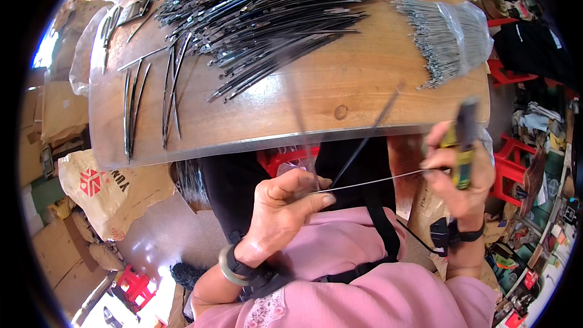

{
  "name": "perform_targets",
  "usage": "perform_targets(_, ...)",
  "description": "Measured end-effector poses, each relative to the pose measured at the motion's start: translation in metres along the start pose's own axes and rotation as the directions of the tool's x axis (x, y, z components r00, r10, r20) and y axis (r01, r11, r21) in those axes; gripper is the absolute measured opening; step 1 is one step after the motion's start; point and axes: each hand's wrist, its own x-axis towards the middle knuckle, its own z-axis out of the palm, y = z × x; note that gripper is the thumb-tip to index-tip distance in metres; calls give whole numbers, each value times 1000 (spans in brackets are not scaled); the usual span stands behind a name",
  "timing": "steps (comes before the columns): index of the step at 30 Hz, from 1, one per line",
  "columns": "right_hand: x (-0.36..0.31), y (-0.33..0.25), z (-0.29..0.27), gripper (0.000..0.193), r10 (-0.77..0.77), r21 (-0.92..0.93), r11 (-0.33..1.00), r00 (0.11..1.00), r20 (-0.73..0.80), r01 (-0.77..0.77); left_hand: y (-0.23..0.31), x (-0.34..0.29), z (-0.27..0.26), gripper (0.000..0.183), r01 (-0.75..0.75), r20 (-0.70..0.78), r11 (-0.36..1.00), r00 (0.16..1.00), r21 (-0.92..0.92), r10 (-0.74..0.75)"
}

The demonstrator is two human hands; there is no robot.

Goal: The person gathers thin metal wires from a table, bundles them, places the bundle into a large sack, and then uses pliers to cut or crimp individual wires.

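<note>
My left hand (pixel 285 200) is closed, thumb and fingers pinching several thin strips over my lap. One dark strip (pixel 364 140) sticks up from the pinch toward the table edge, and another beside it is smeared by motion. A thin, pale, straight strip (pixel 382 179) runs from my left fingertips across to the fingers of my right hand (pixel 470 185). That hand is closed around a yellow-and-black hand tool (pixel 464 152), too blurred to tell its kind. Whether the right fingers also pinch the strip's end cannot be made out.
On the wooden table (pixel 376 97) lies a big pile of thin black strips (pixel 261 18), with several loose strips (pixel 130 109) at the left. A bundle of grey strips in clear plastic (pixel 452 36) is at the right. A brown paper bag (pixel 115 188) stands left; red stools (pixel 513 170) right.
</note>
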Motion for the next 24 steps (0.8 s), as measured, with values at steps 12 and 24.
perform_targets(12, 27, -2, -4, 19, -90, -230, 967, 991, 102, 112, 14, 8, -34, 9, 153, 49, 985, 986, 83, -158)
perform_targets(24, 39, -5, 43, 21, -276, -306, 858, 873, 402, 412, 14, 2, -26, 9, 169, 124, 972, 974, 165, -191)
